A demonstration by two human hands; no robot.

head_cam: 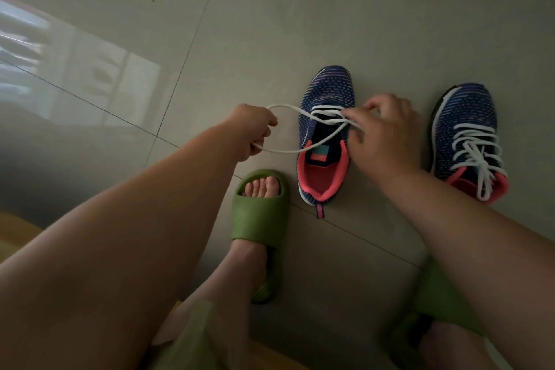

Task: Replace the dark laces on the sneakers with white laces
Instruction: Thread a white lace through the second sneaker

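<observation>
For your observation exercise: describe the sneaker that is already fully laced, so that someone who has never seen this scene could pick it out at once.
On the grey tiled floor stand two dark blue knit sneakers with coral linings. The finished sneaker is the outer one, beyond the right hand. Its white lace crisscrosses up to the collar, and no hand touches it; the other sneaker has only its toe-end rows threaded.

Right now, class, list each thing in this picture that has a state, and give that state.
Left sneaker: partly laced in white, untied.
Right sneaker: fully laced in white.
White lace: looped out to the left.
Left hand: grips the lace.
Right hand: pinches lace at the eyelets.
</observation>
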